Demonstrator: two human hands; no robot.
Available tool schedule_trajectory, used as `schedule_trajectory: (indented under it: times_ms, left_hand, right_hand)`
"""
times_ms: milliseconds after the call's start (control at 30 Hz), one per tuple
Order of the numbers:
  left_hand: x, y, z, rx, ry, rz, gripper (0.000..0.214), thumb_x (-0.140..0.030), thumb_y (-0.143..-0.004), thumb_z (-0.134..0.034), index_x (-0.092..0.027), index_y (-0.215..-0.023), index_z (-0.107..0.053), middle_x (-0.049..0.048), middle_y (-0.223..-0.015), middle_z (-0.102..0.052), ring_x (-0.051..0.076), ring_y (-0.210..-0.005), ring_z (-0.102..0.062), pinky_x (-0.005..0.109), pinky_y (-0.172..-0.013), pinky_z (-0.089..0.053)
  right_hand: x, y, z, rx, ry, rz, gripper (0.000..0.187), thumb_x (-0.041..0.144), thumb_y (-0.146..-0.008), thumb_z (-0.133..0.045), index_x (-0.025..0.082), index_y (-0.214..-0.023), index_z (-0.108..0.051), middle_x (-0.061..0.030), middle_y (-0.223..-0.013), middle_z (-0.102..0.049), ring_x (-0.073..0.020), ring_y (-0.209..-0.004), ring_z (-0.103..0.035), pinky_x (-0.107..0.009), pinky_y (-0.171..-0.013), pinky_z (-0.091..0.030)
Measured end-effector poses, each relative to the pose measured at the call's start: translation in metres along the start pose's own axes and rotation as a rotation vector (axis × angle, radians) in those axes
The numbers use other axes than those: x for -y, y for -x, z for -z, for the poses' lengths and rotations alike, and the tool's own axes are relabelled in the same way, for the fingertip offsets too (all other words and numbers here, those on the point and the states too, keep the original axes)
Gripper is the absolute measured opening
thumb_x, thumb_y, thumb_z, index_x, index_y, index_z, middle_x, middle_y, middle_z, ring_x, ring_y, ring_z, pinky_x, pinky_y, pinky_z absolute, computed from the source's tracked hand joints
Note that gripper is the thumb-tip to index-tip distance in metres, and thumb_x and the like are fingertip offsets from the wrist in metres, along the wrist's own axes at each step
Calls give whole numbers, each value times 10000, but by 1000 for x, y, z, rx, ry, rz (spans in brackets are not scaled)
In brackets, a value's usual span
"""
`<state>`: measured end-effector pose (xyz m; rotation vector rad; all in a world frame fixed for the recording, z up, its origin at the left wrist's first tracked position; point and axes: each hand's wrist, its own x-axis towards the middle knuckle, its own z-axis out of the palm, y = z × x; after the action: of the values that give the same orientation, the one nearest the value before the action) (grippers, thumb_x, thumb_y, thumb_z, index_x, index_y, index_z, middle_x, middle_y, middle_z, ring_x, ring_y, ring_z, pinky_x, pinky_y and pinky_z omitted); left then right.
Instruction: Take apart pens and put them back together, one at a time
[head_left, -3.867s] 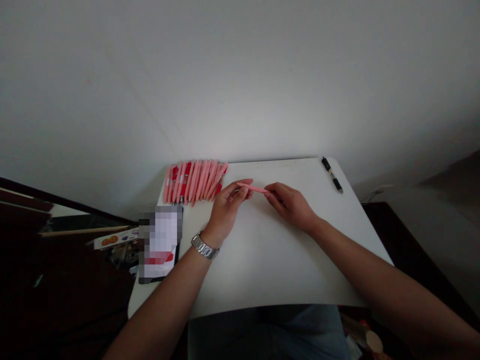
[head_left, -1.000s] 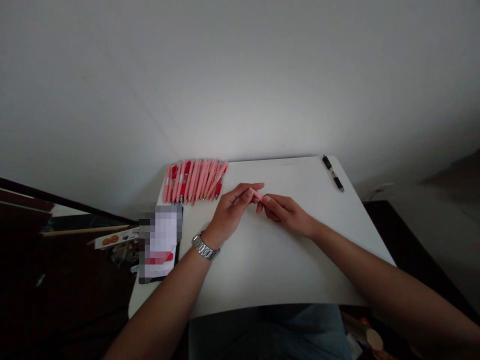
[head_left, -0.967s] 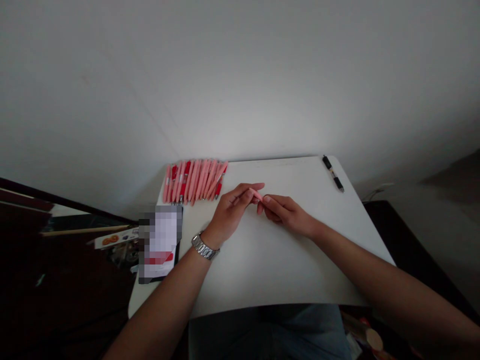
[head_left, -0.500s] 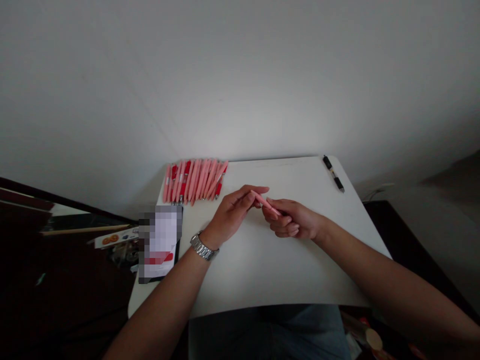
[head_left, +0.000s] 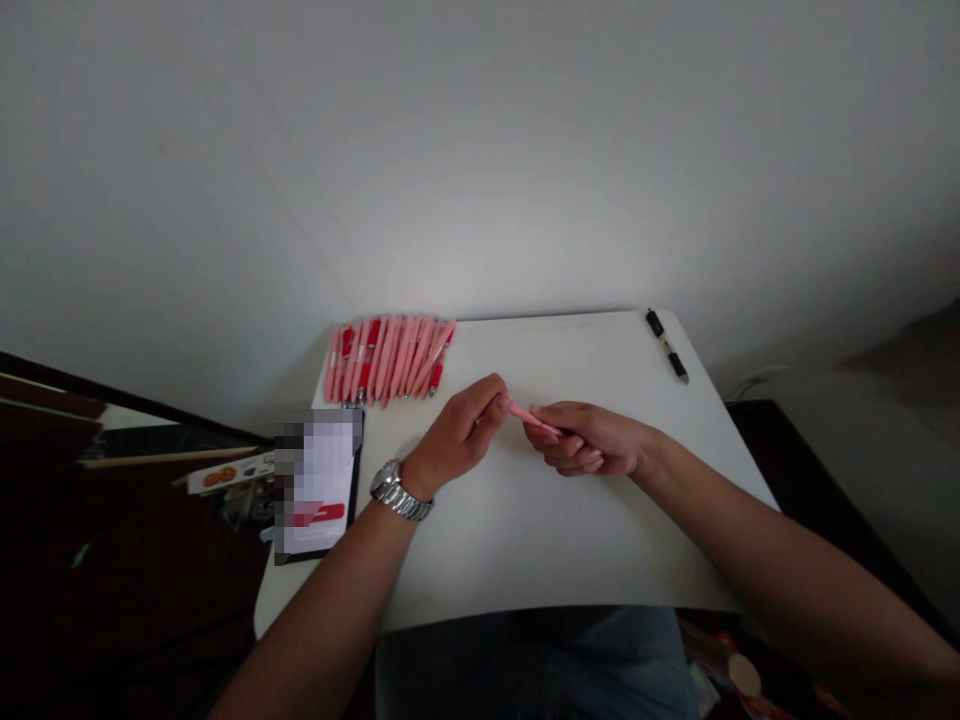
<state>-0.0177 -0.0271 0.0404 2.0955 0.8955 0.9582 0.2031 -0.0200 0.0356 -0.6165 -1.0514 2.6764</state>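
Between my two hands, a pink pen [head_left: 531, 416] is held tilted above the white table. My left hand [head_left: 471, 425], with a metal watch on the wrist, has its thumb and fingers closed on the pen's upper left end. The fingers of my right hand [head_left: 577, 440] wrap round the other end, hiding much of it. Beyond my left hand lies a row of several pink and red pens [head_left: 386, 360] at the table's back left.
A black pen [head_left: 666, 346] lies at the back right of the white table [head_left: 570, 550]. A phone or tablet [head_left: 322, 490], partly blurred out, rests on the left edge. Behind the table rises a grey wall [head_left: 510, 180].
My left hand's fingers have closed and curled in round the pen's end, where the forefinger was stretched out before. My right hand has hardly moved.
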Motion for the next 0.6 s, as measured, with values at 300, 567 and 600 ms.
schedule_trajectory:
  times_ms: [300,567,600]
  left_hand:
    - [-2,-1,1,21,54,146,355,-416,-1077,-350,-214,-787,-386,-39,-702,-380,130,-645,-380,293,-636,-320]
    - [7,-2,-3,8,75,202,373,-453,-1075,-351,-209,-804,-427,-33,-719,-408,135,-654,-403,291,-633,-321]
    - [7,-3,-3,2,73,203,374,-453,-1076,-350,-207,-807,-437,-32,-721,-414,136,-658,-409,291,-637,-324]
  right_hand:
    - [-7,-2,-13,-347,461,274,451,574,-1020,-478,182,-801,-519,104,-562,-274,-55,-466,-194,-181,-397,-172]
    - [-6,-4,-14,-602,1138,497,387,454,-1066,-420,181,-838,-571,23,-695,-531,-100,-629,-478,-246,-630,-372]
    - [-6,-4,-14,-625,1195,507,370,443,-1066,-421,182,-854,-576,16,-711,-558,-106,-639,-506,-251,-646,-379]
